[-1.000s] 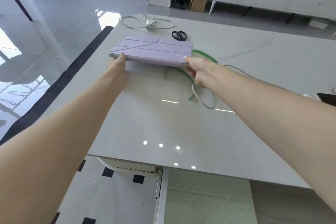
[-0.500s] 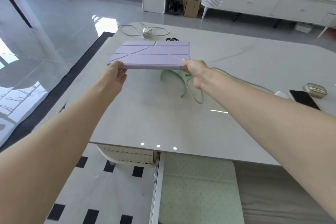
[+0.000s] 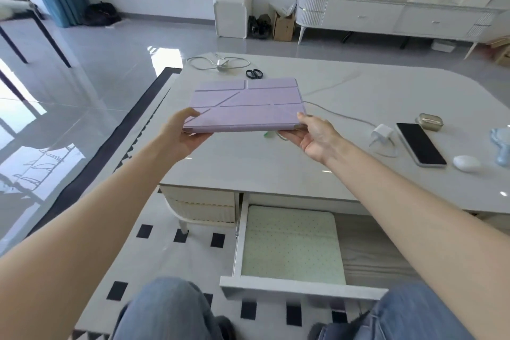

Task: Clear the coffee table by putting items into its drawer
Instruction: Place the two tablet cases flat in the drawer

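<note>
A lilac tablet case (image 3: 245, 103) hangs level above the white coffee table (image 3: 345, 91). My left hand (image 3: 182, 135) grips its near left corner, thumb on top. My right hand (image 3: 311, 135) holds the near right corner the same way. Below the table's front edge the drawer (image 3: 289, 291) is pulled out, lined with a pale green dotted mat and holding nothing else. A bit of green band (image 3: 267, 134) shows under the case.
On the table lie a coiled cable with adapter (image 3: 220, 65), black scissors (image 3: 254, 74), a white charger with cable (image 3: 382, 132), a black phone (image 3: 420, 143), a gold case (image 3: 429, 121), a white earbud case (image 3: 467, 163) and a blue object (image 3: 501, 143). My knees flank the drawer.
Both hands have lifted the lilac case off the table and drawn it toward me. The view has pulled back, showing the open drawer and more items at the right.
</note>
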Available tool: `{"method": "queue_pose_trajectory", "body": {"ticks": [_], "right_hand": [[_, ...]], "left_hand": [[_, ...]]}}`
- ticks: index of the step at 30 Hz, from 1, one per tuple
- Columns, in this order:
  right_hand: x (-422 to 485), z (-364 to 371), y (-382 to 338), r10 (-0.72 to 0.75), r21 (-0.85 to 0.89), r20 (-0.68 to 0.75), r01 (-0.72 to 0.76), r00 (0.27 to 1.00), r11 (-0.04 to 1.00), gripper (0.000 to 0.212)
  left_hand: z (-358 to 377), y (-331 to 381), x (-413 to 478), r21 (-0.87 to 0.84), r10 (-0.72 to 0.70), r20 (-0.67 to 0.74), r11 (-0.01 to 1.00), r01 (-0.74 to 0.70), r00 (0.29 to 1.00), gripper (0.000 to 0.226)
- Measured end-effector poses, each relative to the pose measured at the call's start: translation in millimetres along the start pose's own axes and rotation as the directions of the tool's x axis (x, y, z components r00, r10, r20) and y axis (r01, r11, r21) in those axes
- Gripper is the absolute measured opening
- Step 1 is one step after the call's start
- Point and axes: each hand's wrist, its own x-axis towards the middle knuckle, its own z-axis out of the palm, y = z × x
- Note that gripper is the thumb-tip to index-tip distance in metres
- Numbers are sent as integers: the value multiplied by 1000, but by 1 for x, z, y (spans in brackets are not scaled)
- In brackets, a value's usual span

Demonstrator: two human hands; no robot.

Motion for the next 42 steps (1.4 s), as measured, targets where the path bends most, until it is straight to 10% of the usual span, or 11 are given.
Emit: {"method": "queue_pose_trajectory", "body": {"ticks": [12,18,31,42], "right_hand": [[-119,-90,25,8,59,98,-14,995,998,9],[-154,-124,38,75,-74,130,-66,989,995,31],[-146,-175,63,200,-465,-131,-239,971,853,30],[-110,-217,75,261,-511,-321,-399,910,762,42]], "left_hand": [[1,-46,-98,394,-42,17,919,32,999,27],[-9,-95,-114,516,188,-143,852,-89,972,60],[-17,-156,-123,595,-206,-81,775,213,975,32],[-10,-180,-106,915,-368,-6,373,154,930,15]]}}
